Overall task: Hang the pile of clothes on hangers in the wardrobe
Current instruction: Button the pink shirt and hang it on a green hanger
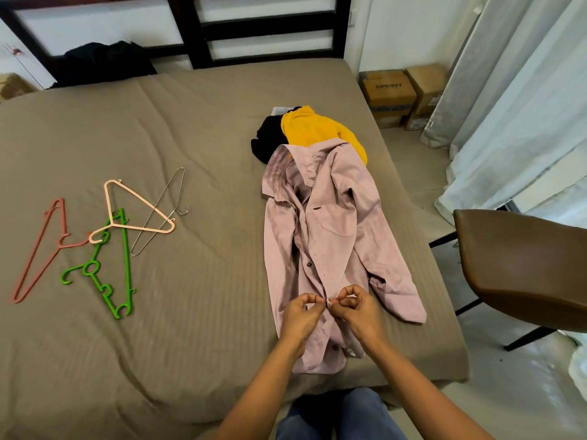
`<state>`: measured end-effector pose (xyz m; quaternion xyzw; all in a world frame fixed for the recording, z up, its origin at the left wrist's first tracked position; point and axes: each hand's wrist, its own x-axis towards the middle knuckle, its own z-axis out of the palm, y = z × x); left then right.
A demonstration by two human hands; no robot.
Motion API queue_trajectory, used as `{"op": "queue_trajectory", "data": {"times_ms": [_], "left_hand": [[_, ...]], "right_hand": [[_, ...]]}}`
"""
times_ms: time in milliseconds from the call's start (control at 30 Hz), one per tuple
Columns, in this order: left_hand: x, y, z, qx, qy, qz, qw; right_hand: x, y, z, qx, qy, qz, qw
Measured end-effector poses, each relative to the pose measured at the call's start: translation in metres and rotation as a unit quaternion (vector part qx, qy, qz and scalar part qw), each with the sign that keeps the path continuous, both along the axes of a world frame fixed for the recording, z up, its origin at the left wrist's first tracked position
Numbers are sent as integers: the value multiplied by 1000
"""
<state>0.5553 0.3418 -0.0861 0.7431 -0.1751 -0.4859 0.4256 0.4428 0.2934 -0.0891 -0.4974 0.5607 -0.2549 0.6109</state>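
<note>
We start with the pink shirt point(324, 249). It lies flat and face up on the bed point(190, 122), collar away from us and hem at the near edge. Both hands are at its front placket, low down. The left hand point(303, 315) and right hand point(357, 311) meet at one button, and each grip is pressed together in a pinch on the fabric there. We cannot tell whether the button is being done up or undone.

The collar rests against a yellow garment point(314, 130), which has a black garment point(266, 138) beside it. That is what remains of the pile, and neither piece is on a hanger.

Well apart, on the left of the bed, four bare hangers lie in a loose overlap: a red hanger point(34, 249), a green hanger point(125, 249), a peach hanger point(143, 229) and a wire hanger point(178, 211).

We judge the task to be at an early stage. Nothing we can see is hung, the shirt has no hanger in it, and at least two more pieces wait.

The wardrobe is out of view, so we cannot say whether anything already hangs inside it. The yellow and black garments are bunched, which hides what kind they are, and there may be more under them. A scrap of white shows behind them, but it is too small to name. We cannot tell whether the dark heap point(101, 61) at the headboard belongs to the job. A brown chair point(521, 268) is cut off at the right edge.
</note>
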Motion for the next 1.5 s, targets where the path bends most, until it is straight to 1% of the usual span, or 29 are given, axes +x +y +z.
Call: {"op": "queue_trajectory", "data": {"times_ms": [133,200,300,467,533,667,833,933,967,1067,1133,1233,1300,1333,1400,1433,1500], "left_hand": [[-1,-3,3,-5,29,37,999],[-1,-5,3,3,36,51,998],[-2,-9,7,11,69,90,993],[-5,-10,12,42,96,117,987],[-6,-10,13,61,110,120,985],[-5,-11,9,98,107,111,983],[-5,-9,5,107,114,111,981],[-4,-6,-3,107,76,85,988],[-3,-6,-5,110,78,76,988],[-1,-7,-8,111,117,66,985],[-1,-8,-4,98,151,79,980],[-3,-8,-5,83,171,66,980],[-5,-7,-8,73,176,45,981],[-5,-6,-10,68,178,35,981],[-5,-6,-15,61,170,16,983],[-5,-6,-17,56,164,12,985],[-7,-6,-17,50,158,19,986]], "right_hand": [[1,-2,0,-22,30,10,999],[2,0,1,-38,37,14,999],[2,3,4,-56,32,6,998],[2,7,-2,-82,60,-4,995],[1,8,-6,-77,63,-4,995],[1,11,-8,-84,72,10,994],[1,12,-5,-113,89,28,989],[2,16,-2,-147,108,37,983],[2,17,-2,-149,113,44,981],[-1,12,-8,-112,101,49,987],[-3,10,-7,-48,78,37,995],[-5,6,1,72,-17,24,997],[-6,1,5,156,-85,18,984],[-7,-2,5,187,-105,10,977],[-9,-7,3,202,-104,10,974],[-9,-8,2,191,-88,18,978],[-6,-6,0,125,-53,32,990]]}}
